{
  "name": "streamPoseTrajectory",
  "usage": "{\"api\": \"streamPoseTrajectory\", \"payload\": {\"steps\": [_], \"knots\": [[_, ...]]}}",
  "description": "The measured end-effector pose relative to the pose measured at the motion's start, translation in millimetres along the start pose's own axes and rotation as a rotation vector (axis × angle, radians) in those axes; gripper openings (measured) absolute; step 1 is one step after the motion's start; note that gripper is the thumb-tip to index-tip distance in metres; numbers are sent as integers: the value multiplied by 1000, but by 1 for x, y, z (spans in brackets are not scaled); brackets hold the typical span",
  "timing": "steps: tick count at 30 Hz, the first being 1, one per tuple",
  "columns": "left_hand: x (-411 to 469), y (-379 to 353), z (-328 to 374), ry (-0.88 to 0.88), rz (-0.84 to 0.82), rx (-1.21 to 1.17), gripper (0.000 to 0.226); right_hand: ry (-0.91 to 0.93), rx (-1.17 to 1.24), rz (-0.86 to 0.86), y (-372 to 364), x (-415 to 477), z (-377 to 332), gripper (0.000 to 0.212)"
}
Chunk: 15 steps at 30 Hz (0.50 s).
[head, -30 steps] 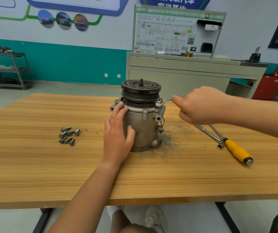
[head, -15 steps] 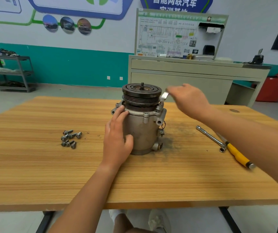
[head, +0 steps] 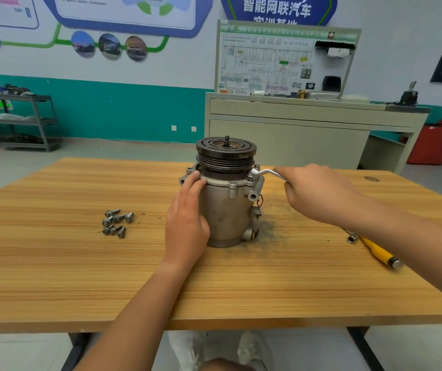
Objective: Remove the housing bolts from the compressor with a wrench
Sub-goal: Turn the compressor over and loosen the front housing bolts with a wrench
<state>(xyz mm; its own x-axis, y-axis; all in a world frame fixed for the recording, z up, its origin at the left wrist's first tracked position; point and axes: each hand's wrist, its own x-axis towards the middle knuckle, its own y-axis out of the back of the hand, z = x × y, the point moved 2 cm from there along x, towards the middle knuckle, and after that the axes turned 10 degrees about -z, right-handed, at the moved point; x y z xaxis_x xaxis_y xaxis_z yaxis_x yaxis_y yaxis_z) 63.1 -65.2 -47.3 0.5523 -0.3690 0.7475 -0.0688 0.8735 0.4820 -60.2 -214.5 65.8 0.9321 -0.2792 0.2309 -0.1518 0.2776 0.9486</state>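
table (head: 54, 263): one compressor (head: 227, 210), maybe seven loose bolts (head: 116, 222); left grip (head: 187, 220) clasps it, right grip (head: 318, 194) holds wrench (head: 265, 172).

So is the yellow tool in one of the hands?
No, the yellow tool lies on the table; the right hand grips the wrench and the left hand holds the compressor.

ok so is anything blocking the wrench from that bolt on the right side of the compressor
Nothing visible does. The right hand grips the wrench, whose head sits at the bolt on the flange of the compressor. The pulley sits close beside it. The left hand holds the opposite side.
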Motion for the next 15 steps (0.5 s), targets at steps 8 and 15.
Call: {"api": "streamPoseTrajectory", "payload": {"steps": [8,15], "knots": [[1,-6,1,-5,48,-16,67,226,-579,-32,24,6,-15,49],[1,-11,1,-10,85,-45,75,156,-492,-123,25,13,-9,40]]}}
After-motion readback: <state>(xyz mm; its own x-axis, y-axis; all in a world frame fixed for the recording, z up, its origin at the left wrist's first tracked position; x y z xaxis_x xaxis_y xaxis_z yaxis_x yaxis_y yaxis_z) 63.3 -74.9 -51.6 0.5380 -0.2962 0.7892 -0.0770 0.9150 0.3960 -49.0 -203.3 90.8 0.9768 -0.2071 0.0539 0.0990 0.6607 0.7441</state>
